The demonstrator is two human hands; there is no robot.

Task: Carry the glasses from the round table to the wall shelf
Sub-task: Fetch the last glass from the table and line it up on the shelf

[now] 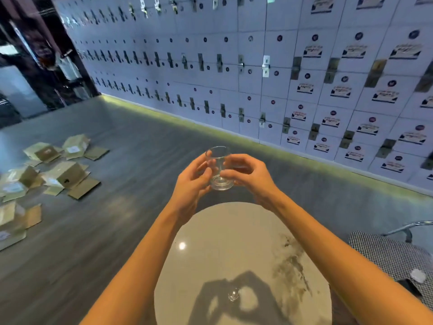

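Observation:
A clear empty glass (219,168) is held upright in the air above the far edge of the round marble table (243,242). My left hand (191,184) wraps its left side and my right hand (246,171) grips its right side near the base. On the tabletop below, a very small clear glass object (233,294) stands inside the shadow of my hands. No wall shelf is visible in this view.
A wall of white locker doors (281,78) runs along the back and right. Several flattened cardboard boxes (54,174) litter the grey floor at left. A checkered chair seat (393,256) with a metal armrest stands right of the table.

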